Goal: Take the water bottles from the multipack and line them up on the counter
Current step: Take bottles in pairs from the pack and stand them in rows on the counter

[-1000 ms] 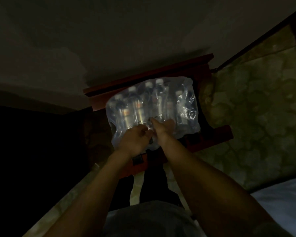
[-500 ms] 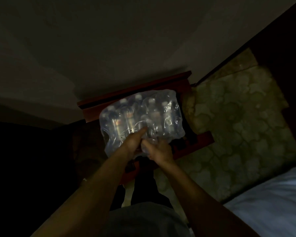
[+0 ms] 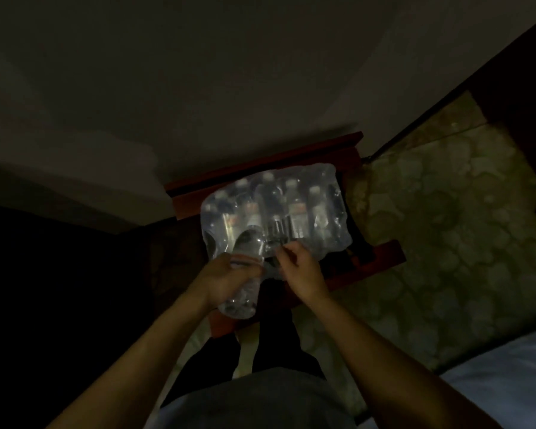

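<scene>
A shrink-wrapped multipack (image 3: pixel 310 212) of clear water bottles with white caps lies on a dark red wooden stand (image 3: pixel 381 258) against the wall. My left hand (image 3: pixel 226 280) is wrapped around one clear water bottle (image 3: pixel 245 274), which is pulled partway out of the pack's near end and tilts toward me. My right hand (image 3: pixel 300 267) pinches the torn plastic wrap at the pack's near edge, right beside the bottle. A dark gap shows in the wrap where the bottle sat. The room is very dim.
A pale wall (image 3: pixel 229 72) rises behind the stand. Patterned greenish floor (image 3: pixel 446 243) spreads to the right, and a light blue bed corner (image 3: pixel 508 382) sits at bottom right. The area left of the stand is black. My legs stand just below the stand.
Both hands were working at the pack's near wrap. Now my left hand has drawn a bottle partway out toward me, while my right hand holds the wrap back.
</scene>
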Demonstrator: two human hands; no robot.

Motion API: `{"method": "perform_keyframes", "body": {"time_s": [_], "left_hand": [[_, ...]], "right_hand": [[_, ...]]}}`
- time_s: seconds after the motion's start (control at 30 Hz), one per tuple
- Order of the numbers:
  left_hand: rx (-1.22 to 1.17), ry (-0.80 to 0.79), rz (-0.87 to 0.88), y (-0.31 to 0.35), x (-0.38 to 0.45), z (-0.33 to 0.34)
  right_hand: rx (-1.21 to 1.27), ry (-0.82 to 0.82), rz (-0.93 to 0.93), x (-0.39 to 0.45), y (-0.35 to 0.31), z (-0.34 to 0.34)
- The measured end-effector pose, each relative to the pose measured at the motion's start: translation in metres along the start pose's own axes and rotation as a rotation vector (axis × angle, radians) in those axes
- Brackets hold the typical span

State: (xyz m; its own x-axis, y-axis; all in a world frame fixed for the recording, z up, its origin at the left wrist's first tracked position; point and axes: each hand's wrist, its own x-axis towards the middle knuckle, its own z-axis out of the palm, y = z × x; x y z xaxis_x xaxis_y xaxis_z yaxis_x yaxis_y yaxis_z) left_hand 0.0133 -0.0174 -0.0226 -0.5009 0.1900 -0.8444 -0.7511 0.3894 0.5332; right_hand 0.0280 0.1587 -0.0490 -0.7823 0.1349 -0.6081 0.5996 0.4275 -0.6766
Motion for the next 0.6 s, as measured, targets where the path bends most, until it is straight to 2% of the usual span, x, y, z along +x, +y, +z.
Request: {"method": "perform_keyframes", "body": {"time_s": [0.1, 0.23, 0.3, 0.37, 0.47, 0.6], "left_hand": [[0.073, 0.043, -0.042, -0.017, -0.015, -0.009], [-0.058, 0.051, 0.01, -0.02, -0.028, -0.015], [-0.128, 0.088, 0.052, -0.013, -0.03, -0.014], [-0.186, 0.113, 0.101, -0.006, -0.029, -0.012], [-0.233, 0.125, 0.149, 0.005, -0.026, -0.011], [-0.285, 0.131, 0.135, 0.006, -0.018, -0.009]], "right_hand": [[-0.085, -0.02, 0.043, 0.028, 0.003, 0.015], [-0.163, -0.04, 0.083, 0.061, 0.004, 0.035], [-0.126, -0.028, 0.174, 0.076, 0.003, 0.042], [0.021, 0.004, 0.33, 0.091, 0.007, 0.049], [0.383, -0.016, 0.532, 0.101, 0.013, 0.056], [0.66, -0.061, 0.635, 0.103, 0.014, 0.059]]}}
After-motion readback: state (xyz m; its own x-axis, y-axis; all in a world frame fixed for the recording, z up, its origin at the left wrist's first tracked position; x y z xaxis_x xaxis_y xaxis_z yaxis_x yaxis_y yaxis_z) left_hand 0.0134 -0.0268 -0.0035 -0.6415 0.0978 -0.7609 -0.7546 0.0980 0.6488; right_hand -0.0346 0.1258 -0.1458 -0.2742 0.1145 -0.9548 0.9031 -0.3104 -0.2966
